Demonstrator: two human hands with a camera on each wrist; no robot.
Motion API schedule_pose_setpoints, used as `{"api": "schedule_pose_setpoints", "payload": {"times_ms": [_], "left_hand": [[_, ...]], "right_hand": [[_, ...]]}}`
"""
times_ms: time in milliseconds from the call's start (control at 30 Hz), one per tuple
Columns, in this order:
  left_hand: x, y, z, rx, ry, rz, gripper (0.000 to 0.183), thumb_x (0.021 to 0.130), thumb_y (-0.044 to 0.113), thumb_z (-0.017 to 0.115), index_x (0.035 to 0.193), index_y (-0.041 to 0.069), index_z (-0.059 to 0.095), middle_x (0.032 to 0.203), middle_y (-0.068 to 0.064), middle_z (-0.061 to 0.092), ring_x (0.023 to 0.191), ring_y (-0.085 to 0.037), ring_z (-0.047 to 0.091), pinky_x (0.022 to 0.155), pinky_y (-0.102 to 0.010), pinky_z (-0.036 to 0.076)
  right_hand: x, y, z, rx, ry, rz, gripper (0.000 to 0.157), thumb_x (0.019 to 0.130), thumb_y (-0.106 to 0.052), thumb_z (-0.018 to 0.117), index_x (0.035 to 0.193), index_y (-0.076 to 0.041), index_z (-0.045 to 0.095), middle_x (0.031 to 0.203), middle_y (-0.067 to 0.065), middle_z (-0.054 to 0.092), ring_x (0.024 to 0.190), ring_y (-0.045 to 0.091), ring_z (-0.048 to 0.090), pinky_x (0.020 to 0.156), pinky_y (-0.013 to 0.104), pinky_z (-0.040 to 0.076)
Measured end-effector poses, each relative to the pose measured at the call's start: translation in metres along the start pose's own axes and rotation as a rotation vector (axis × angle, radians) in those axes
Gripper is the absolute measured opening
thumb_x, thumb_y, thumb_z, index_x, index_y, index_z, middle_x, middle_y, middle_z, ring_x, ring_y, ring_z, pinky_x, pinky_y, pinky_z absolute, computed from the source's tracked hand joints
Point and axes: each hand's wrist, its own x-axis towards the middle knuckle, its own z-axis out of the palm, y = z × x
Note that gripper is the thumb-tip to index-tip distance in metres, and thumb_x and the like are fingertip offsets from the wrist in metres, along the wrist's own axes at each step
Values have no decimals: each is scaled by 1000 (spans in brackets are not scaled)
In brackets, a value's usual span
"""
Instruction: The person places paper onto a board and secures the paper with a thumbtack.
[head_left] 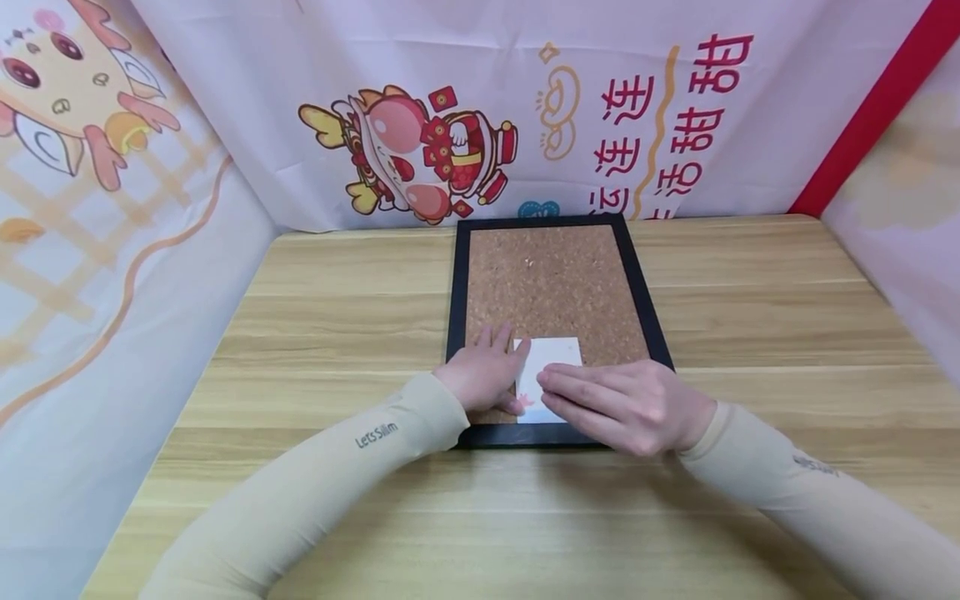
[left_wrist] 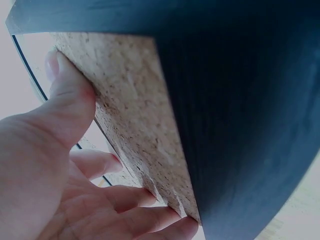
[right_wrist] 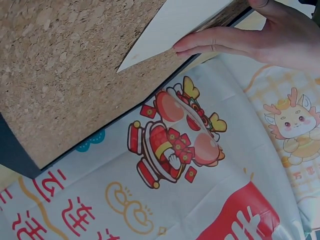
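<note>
In the head view a white sheet of paper (head_left: 552, 352) with a small pink figure lies on the lower part of a black-framed cork board (head_left: 555, 292). My left hand (head_left: 483, 375) rests spread along the paper's left edge, its fingertips on the cork. The left wrist view shows that hand (left_wrist: 75, 165) close up, thumb and fingers apart. From the right, my right hand (head_left: 630, 404) reaches across the paper, fingers extended side by side, tips on the sheet; its thumb is hidden. In the right wrist view the left hand (right_wrist: 240, 45) touches the paper (right_wrist: 175, 25).
The board lies flat on a light wooden table (head_left: 337, 350), its far edge near a printed cloth backdrop (head_left: 465, 50). Cloth hangings also stand at left and right. A small shiny speck shows on the upper cork.
</note>
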Motion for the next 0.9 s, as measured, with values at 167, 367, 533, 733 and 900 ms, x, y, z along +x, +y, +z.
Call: {"api": "schedule_pose_setpoints", "payload": {"times_ms": [167, 367, 533, 733, 900], "left_hand": [[0, 0, 0, -2, -2, 4, 99, 86, 48, 71, 160, 12, 16, 163, -21, 2, 147, -45, 3, 117, -52, 16], [2, -1, 0, 11, -7, 9, 98, 87, 49, 70, 160, 12, 15, 163, -21, 2, 147, -45, 2, 116, -53, 17], [2, -1, -1, 17, -17, 0, 99, 87, 49, 70, 160, 12, 15, 163, -21, 2, 147, -46, 3, 117, -53, 17], [2, -1, -1, 11, -24, -8, 99, 86, 49, 70, 160, 12, 14, 163, -21, 1, 147, -45, 2, 117, -52, 16], [3, -2, -1, 17, -21, -6, 100, 86, 50, 70, 160, 12, 14, 163, -21, 1, 147, -45, 2, 117, -52, 17]], "right_hand": [[-12, 5, 1, 73, -93, 224, 28, 104, -4, 46, 103, 5, 73, 102, 16, 73, 86, 23, 73, 65, 34, 58], [-33, 28, 6, 315, -300, 815, 11, 90, 0, 69, 98, -1, 76, 94, 7, 72, 84, 18, 69, 73, 33, 57], [-51, 55, 16, 615, -551, 1329, 11, 88, -3, 74, 98, -5, 78, 93, 2, 74, 83, 16, 69, 73, 35, 57], [-69, 74, 36, 898, -807, 1609, 15, 92, -13, 72, 104, -5, 76, 94, 8, 74, 79, 21, 69, 77, 40, 57], [-69, 79, 54, 982, -911, 1642, 10, 92, -9, 70, 100, -5, 75, 88, 7, 73, 76, 19, 70, 72, 35, 57]]}}
